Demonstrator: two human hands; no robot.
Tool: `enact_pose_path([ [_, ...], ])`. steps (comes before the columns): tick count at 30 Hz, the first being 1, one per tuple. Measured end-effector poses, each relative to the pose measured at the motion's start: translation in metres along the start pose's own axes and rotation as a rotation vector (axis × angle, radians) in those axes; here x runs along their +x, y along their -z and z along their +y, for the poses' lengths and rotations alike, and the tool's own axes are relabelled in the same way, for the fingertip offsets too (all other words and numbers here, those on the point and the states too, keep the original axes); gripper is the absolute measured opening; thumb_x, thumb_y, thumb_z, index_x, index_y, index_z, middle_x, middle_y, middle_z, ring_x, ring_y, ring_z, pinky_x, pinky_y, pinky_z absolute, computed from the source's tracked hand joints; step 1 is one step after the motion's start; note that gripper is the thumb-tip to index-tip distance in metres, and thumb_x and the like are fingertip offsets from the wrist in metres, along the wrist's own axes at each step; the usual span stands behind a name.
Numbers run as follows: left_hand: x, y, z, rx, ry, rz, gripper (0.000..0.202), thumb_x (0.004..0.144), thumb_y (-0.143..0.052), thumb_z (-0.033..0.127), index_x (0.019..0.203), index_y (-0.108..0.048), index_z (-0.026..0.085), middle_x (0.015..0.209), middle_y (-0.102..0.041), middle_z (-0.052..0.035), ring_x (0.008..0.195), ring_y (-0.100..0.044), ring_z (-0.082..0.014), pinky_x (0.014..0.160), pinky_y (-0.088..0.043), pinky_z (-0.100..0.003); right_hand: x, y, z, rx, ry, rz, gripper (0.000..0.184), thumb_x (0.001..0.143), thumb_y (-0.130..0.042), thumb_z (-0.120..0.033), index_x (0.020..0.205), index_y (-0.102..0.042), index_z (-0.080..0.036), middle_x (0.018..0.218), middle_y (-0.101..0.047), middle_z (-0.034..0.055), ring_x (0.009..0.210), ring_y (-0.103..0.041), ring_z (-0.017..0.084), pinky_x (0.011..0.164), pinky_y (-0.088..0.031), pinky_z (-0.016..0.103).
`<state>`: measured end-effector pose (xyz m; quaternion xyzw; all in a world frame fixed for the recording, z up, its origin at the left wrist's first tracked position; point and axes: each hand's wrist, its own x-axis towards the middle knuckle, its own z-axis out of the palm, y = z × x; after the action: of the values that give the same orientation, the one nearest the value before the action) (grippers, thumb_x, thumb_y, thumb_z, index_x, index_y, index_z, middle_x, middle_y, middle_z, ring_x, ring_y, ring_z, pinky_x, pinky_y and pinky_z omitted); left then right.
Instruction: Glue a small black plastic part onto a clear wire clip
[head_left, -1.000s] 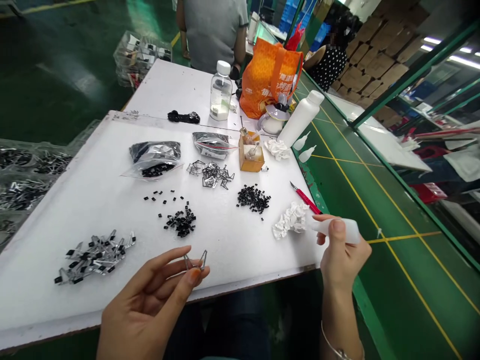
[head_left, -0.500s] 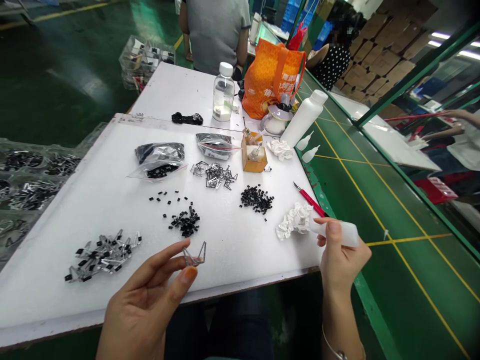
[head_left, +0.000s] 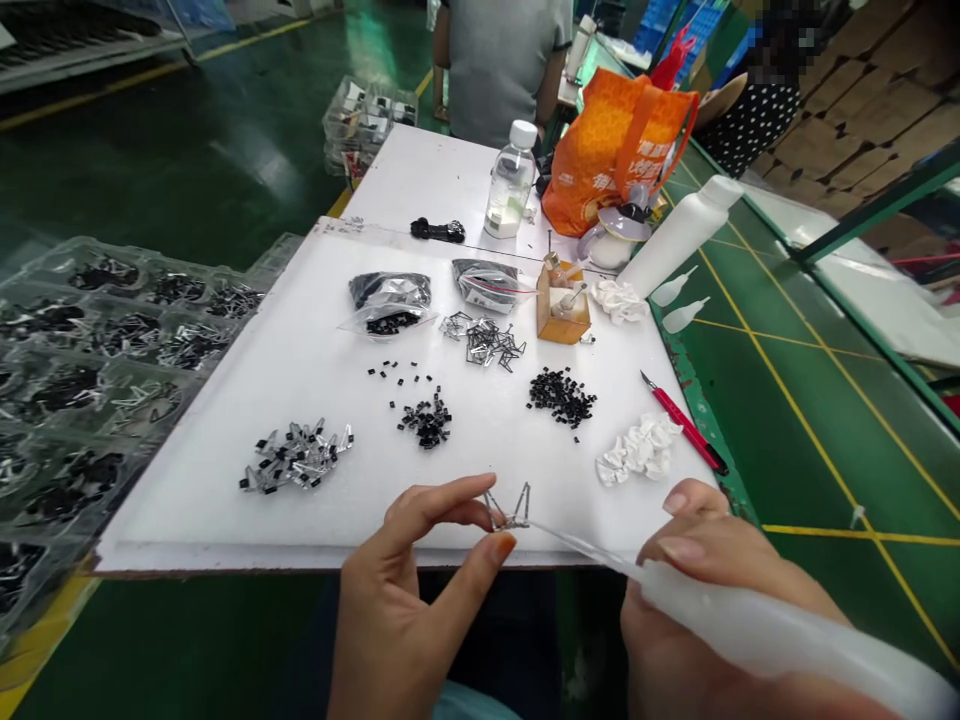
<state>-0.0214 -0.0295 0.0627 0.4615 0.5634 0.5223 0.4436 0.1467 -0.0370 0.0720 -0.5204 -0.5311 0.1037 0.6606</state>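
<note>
My left hand [head_left: 409,600] pinches a small clear plastic clip [head_left: 510,508] between thumb and fingertips, just above the near edge of the white board [head_left: 300,360]. My right hand [head_left: 712,600] is closed round a white squeeze bottle [head_left: 757,625]; its long thin nozzle points left and its tip touches the clip. On the board lie a heap of clear clips with black ends [head_left: 296,457], two small piles of black parts [head_left: 426,420] [head_left: 562,393], and a crumpled white tissue [head_left: 637,448].
Two plastic bags [head_left: 386,300], a tangle of wire clips [head_left: 486,340], a small orange box [head_left: 562,310], a red craft knife [head_left: 682,420], a tall white bottle [head_left: 679,235], a clear bottle [head_left: 510,180] and an orange bag [head_left: 615,150] lie farther back. Trays of parts [head_left: 90,370] fill the left. Two people stand at the far end.
My right hand lifted the squeeze bottle off the tissue and swung its nozzle left to the clip. My left hand kept the clip and the view shifted right.
</note>
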Motion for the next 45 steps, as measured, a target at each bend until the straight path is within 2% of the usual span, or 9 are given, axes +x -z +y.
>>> enact_pose_path([
  [4,-0.001,0.0,0.005,0.026,-0.071,0.009,0.033,0.081,-0.081,0.022,0.106,-0.082,0.042,0.078,-0.073,0.0053,0.078,-0.071,-0.0146,0.078,-0.06,-0.022,-0.003,-0.009,-0.004,0.056,-0.056,0.001,0.052,0.101,-0.043,-0.066,0.084,-0.079,-0.031,0.056,-0.06,-0.0002,0.052,-0.052,0.021,0.084,-0.043,0.049],
  [8,0.001,-0.001,0.006,0.018,-0.06,-0.005,0.031,0.081,-0.082,0.023,0.106,-0.082,0.041,0.077,-0.073,0.0042,0.077,-0.071,-0.016,0.077,-0.059,-0.026,0.002,-0.012,-0.007,0.059,-0.22,0.025,0.054,0.094,-0.05,-0.073,0.075,-0.077,-0.03,0.056,-0.058,0.0025,0.064,-0.058,0.026,0.092,-0.041,0.052],
  [12,0.001,-0.002,0.005,0.0,-0.046,-0.017,0.031,0.081,-0.082,0.023,0.107,-0.082,0.042,0.077,-0.073,0.0047,0.077,-0.07,-0.0157,0.073,-0.057,-0.026,0.001,-0.011,-0.009,0.094,-0.263,0.087,0.05,0.091,-0.056,-0.073,0.075,-0.078,-0.03,0.053,-0.057,0.0016,0.066,-0.057,0.027,0.103,-0.036,0.054],
  [16,0.0,-0.001,0.004,-0.003,-0.048,-0.027,0.032,0.082,-0.081,0.022,0.108,-0.082,0.042,0.079,-0.074,0.0042,0.079,-0.07,-0.0172,0.074,-0.055,-0.028,-0.007,-0.01,-0.003,0.11,-0.321,0.143,0.05,0.088,-0.058,-0.074,0.075,-0.078,-0.031,0.065,-0.064,0.0037,0.077,-0.058,0.028,0.099,-0.038,0.05],
  [19,-0.001,-0.001,0.005,-0.014,-0.03,-0.048,0.035,0.084,-0.08,0.02,0.11,-0.081,0.043,0.08,-0.074,0.0047,0.081,-0.07,-0.0177,0.077,-0.053,-0.03,-0.013,-0.007,0.009,0.139,-0.236,0.17,0.055,0.092,-0.052,-0.073,0.077,-0.079,-0.027,0.072,-0.066,0.0038,0.076,-0.058,0.025,0.087,-0.042,0.044],
  [22,-0.001,-0.001,0.007,-0.026,-0.02,-0.073,0.037,0.084,-0.08,0.019,0.11,-0.08,0.045,0.08,-0.073,0.0061,0.083,-0.068,-0.017,0.08,-0.05,-0.032,-0.017,-0.002,0.021,0.174,-0.145,0.135,0.059,0.093,-0.048,-0.071,0.083,-0.079,-0.022,0.075,-0.067,0.0028,0.072,-0.058,0.021,0.08,-0.044,0.039],
  [31,-0.003,0.0,0.006,-0.04,-0.012,-0.083,0.039,0.084,-0.08,0.019,0.11,-0.079,0.047,0.082,-0.073,0.0072,0.084,-0.067,-0.0168,0.083,-0.049,-0.033,-0.019,0.0,0.025,0.192,-0.132,0.112,0.058,0.096,-0.046,-0.068,0.086,-0.078,-0.021,0.079,-0.071,0.0018,0.079,-0.065,0.02,0.089,-0.044,0.038],
  [39,0.0,-0.001,0.004,-0.043,-0.003,-0.088,0.038,0.085,-0.08,0.019,0.11,-0.079,0.047,0.082,-0.073,0.0075,0.084,-0.067,-0.0164,0.085,-0.048,-0.033,-0.013,-0.001,0.022,0.169,-0.06,0.039,0.065,0.1,-0.039,-0.069,0.085,-0.079,-0.02,0.066,-0.067,-0.0019,0.057,-0.055,0.014,0.091,-0.044,0.038],
  [45,-0.001,-0.001,0.006,-0.035,-0.012,-0.078,0.038,0.084,-0.08,0.019,0.109,-0.08,0.047,0.081,-0.073,0.0076,0.084,-0.068,-0.016,0.084,-0.049,-0.032,-0.017,-0.001,0.021,0.154,-0.126,0.085,0.06,0.097,-0.048,-0.068,0.082,-0.079,-0.019,0.07,-0.07,0.0009,0.068,-0.065,0.018,0.096,-0.045,0.043],
])
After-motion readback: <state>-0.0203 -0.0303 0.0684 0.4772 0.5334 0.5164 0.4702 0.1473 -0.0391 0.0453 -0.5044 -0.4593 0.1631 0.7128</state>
